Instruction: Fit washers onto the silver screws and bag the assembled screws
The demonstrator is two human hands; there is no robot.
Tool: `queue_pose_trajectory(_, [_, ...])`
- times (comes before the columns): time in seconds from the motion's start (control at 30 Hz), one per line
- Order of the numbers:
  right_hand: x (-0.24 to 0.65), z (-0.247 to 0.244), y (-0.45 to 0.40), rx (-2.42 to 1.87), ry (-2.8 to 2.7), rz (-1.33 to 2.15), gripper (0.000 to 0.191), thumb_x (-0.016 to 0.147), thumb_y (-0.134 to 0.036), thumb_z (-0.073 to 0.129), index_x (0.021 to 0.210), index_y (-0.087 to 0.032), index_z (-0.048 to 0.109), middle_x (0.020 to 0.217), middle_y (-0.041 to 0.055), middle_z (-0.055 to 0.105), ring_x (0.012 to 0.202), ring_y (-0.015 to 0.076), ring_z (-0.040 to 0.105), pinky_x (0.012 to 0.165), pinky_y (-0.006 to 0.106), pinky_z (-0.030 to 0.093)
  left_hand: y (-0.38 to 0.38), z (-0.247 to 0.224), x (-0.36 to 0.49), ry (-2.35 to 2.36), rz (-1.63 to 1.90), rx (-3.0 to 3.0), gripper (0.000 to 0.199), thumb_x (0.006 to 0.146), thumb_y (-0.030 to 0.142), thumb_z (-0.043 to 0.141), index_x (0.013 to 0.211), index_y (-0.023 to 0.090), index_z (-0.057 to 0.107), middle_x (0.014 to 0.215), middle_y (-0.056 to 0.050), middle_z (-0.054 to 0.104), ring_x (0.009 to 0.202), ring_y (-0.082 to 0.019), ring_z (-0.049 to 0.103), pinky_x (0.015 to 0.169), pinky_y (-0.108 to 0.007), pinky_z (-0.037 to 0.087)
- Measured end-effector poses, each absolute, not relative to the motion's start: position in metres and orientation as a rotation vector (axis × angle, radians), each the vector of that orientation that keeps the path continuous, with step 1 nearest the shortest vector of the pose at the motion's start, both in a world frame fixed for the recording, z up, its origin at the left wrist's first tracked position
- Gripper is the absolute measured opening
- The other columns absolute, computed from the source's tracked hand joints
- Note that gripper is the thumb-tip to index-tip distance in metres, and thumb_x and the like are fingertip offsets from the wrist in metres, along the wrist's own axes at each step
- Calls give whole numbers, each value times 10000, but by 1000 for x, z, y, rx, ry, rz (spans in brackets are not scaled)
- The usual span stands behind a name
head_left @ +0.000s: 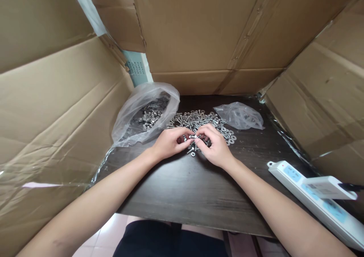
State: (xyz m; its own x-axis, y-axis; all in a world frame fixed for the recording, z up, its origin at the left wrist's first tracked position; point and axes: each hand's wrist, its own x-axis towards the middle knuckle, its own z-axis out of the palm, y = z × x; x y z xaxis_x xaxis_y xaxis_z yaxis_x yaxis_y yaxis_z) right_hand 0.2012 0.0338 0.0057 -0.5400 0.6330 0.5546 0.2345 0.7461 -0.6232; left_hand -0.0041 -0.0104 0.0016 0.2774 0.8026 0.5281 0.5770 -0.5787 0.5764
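A small shiny bolt (193,136) lies level between my two hands, just above the near side of a heap of bolts, nuts and washers (199,118). My left hand (170,142) pinches its left end between thumb and fingers. At the other end, the fingertips of my right hand (212,145) are closed round it, where a nut seems to sit; the fingers partly hide it. Below the hands, a loose nut (193,154) and a few bolts rest on the dark table (176,181).
An open clear plastic bag (125,124) with bolts inside stands at the left. A smaller plastic bag (241,115) lies at the back right. A white power strip (298,185) with a plugged-in adapter (327,187) runs along the right. Cardboard walls (210,33) enclose the table.
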Motion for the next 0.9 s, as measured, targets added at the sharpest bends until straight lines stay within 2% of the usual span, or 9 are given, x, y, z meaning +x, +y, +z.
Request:
queue_pose_trajectory(0.4, [200, 4, 34, -652, -2128, 612, 56, 958, -187, 563, 913, -209, 587, 967, 67, 607, 866, 202, 597, 734, 346, 504, -12, 4, -3, 1250, 1175, 2268, 166, 930, 276, 699, 1052, 164, 708, 832, -5, 725, 624, -82, 623, 621, -187, 499])
queue_pose_trajectory(0.67, [202, 2, 37, -685, -2134, 625, 224, 1020, -247, 509, 815, -206, 590, 923, 65, 611, 868, 205, 613, 801, 371, 505, -11, 3, -4, 1258, 1174, 2284, 150, 932, 258, 698, 1044, 158, 710, 836, -10, 731, 636, -88, 628, 621, -191, 503])
queue_pose_trajectory(0.9, [203, 7, 35, -689, -2131, 627, 56, 969, -207, 557, 947, -212, 608, 932, 49, 618, 813, 193, 589, 738, 345, 499, -11, 3, -4, 1265, 1194, 2288, 159, 938, 286, 693, 1032, 160, 717, 829, -13, 721, 641, -93, 631, 625, -199, 507])
